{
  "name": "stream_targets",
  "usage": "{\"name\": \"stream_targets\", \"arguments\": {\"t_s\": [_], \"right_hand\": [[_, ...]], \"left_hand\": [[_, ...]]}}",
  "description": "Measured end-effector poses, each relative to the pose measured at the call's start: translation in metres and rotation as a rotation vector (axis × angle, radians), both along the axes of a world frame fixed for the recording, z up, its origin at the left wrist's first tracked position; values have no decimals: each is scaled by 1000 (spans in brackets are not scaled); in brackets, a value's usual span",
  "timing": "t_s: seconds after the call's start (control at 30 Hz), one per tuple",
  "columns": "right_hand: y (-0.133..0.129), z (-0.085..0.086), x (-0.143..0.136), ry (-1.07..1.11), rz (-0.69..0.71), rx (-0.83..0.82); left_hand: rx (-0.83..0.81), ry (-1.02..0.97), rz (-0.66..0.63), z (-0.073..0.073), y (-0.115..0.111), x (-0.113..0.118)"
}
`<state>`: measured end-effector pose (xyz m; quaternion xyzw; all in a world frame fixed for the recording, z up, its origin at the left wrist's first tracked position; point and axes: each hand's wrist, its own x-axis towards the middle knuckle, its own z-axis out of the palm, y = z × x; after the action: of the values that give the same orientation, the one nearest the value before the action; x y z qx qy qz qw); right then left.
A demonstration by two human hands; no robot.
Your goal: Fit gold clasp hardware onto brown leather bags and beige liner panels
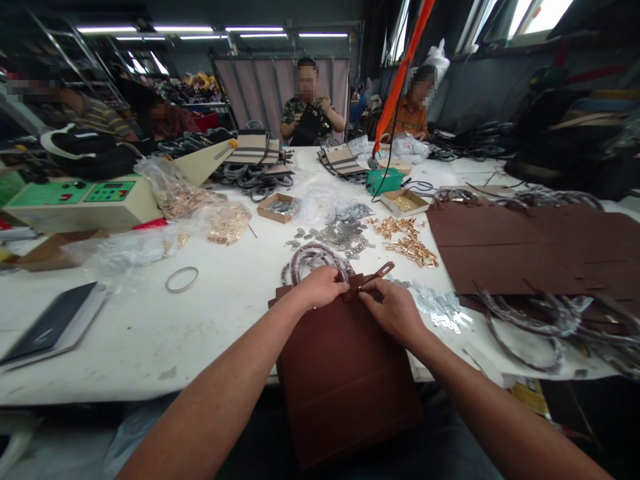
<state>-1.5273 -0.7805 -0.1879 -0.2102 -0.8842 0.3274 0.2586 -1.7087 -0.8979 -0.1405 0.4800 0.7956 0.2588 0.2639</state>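
In the head view, the brown bag piece (pixel 347 380) sits in front of the person, its far end over the near edge of the white surface (pixel 225 327) and its lower end below that edge. Its long axis runs from near to far, the far end leaning slightly left; plastic-wrapped handles (pixel 313 257) point away from the person there. A short brown strap (pixel 385 270) slants up and right, its metal-fitted tip outward.

The left hand (pixel 323 287) has its fingers closed narrowly on the far edge of the brown bag piece. The right hand (pixel 393 310) pinches the strap between thumb and forefinger, just beside the left.

Beyond the hands lie grey metal plates (pixel 345 233) and gold-coloured fittings (pixel 413 247), with silver plates (pixel 440 307) near the right hand. More brown pieces (pixel 505 247) are stacked at right. A pale ring (pixel 182 280), a dark notebook (pixel 50 323) and a machine with green panels (pixel 110 213) occupy the left.

Across the surface, a co-worker in camouflage (pixel 307 127) holds something black before a pale partition (pixel 260 87). Strip lights (pixel 183 29) glow overhead; daylight enters through a window (pixel 543 17) at upper right.
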Motion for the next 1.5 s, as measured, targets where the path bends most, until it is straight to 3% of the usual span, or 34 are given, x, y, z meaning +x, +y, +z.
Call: {"name": "stream_targets", "arguments": {"t_s": [0.27,0.43,0.57,0.77,0.93,1.1,1.27,1.4,1.5], "right_hand": [[-15,4,1,-83,-55,103],[-8,21,1,-186,42,209],[-2,34,3,-248,46,181],[0,36,3,-297,21,223],[-1,39,0,-171,-14,30],[11,45,1,-83,45,-212],[20,37,-3,-104,147,-282],[23,23,-12,-229,66,-147],[28,13,-17,-265,-23,-47]], "left_hand": [[35,75,-13,11,-5,9],[22,159,13,15,-5,13],[14,229,31,20,-6,21],[21,324,37,25,-8,34],[58,377,38,40,-14,40],[72,350,-17,50,-23,44],[107,390,-53,36,-23,36],[113,451,19,16,-25,37],[300,504,113,-4,-43,58]]}}
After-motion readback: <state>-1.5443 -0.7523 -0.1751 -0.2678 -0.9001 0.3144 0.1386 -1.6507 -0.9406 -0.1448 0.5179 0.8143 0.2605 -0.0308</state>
